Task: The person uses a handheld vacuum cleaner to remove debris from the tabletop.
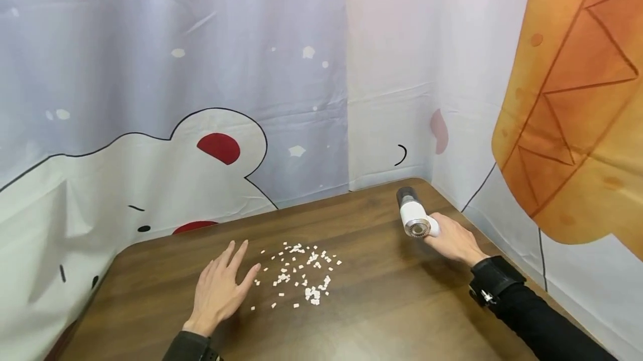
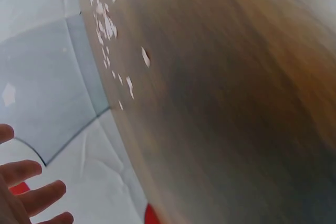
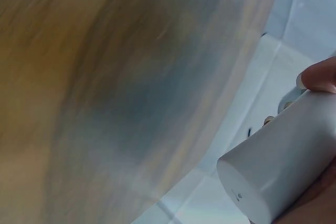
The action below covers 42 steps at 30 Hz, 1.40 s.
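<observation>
My right hand (image 1: 454, 238) grips the white handle of a small handheld vacuum cleaner (image 1: 414, 213) at the table's right side. Its dark see-through nozzle points toward the far edge, and a round vent faces me. In the right wrist view the handle (image 3: 283, 156) fills the lower right, with fingers wrapped around it. My left hand (image 1: 218, 288) holds nothing; its fingers are spread just left of many small white paper bits (image 1: 296, 266). These bits lie scattered on the table, thickest at the near right of the patch. Several bits (image 2: 107, 24) also appear in the left wrist view.
The brown wooden table (image 1: 382, 305) has rounded far corners. Behind it and along its right side hangs a printed curtain (image 1: 301, 71) with cartoon shapes, close to the table edges.
</observation>
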Available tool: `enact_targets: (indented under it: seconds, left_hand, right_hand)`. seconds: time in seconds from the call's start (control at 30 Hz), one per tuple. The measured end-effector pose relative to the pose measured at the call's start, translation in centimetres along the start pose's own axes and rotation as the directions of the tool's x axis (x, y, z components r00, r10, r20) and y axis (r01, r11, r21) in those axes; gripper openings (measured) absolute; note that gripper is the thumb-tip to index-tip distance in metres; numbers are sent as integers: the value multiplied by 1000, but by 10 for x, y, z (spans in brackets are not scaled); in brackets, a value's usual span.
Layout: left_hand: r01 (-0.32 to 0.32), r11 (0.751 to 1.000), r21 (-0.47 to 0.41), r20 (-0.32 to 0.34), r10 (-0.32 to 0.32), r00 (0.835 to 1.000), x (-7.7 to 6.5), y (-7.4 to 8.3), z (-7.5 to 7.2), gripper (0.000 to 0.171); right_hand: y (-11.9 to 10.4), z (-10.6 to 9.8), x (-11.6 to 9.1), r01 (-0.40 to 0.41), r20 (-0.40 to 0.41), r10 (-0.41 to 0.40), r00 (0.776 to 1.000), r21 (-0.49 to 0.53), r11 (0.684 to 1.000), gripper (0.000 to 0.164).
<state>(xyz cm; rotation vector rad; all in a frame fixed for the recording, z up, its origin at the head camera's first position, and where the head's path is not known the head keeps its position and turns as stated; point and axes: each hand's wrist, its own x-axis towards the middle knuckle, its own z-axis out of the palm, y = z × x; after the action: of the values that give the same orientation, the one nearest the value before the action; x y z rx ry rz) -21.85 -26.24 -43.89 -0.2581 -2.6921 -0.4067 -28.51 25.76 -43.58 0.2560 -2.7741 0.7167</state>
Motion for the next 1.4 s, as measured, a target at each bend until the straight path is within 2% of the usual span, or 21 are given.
enact_targets:
  seconds: [0.17, 0.4, 0.47, 0.63, 0.8, 0.97, 1.2, 1.3, 1.4]
  left_hand:
    - [47, 998, 29, 4, -47, 999, -11, -12, -12, 69]
    - [101, 994, 43, 6, -102, 995, -30, -27, -27, 70]
    - [105, 994, 43, 8, -105, 994, -31, -28, -28, 69]
    - [109, 993, 52, 4, -109, 994, -34, -29, -31, 69]
    - [110, 992, 53, 8, -111, 994, -37, -30, -31, 69]
    - [109, 992, 57, -5, -109, 994, -40, -31, -32, 68]
    - [113, 990, 87, -12, -113, 994, -45, -31, -36, 66]
    - [125, 987, 96, 1, -126, 992, -46, -33, -37, 66]
    - [133, 986, 101, 8, -134, 991, -48, -33, -38, 66]
  right_hand:
    - [-15, 10, 6, 2, -36, 0, 999, 49, 999, 39]
    - [-27, 22, 11, -50, -164, 71, 984, 132, 990, 51]
    - [-26, 20, 11, -64, -198, 92, 976, 147, 987, 55]
    - [-23, 17, 11, -87, -260, 137, 956, 197, 976, 45]
    - [-22, 14, 9, -122, -252, 187, 949, 254, 960, 36]
    - [-24, 14, 8, -124, -205, 201, 958, 336, 934, 27]
    - [-38, 18, 11, -97, -84, 161, 983, 506, 857, 12]
    - [-44, 19, 11, -91, -29, 134, 991, 591, 802, 9]
    - [-50, 21, 11, -95, 28, 105, 994, 682, 725, 8]
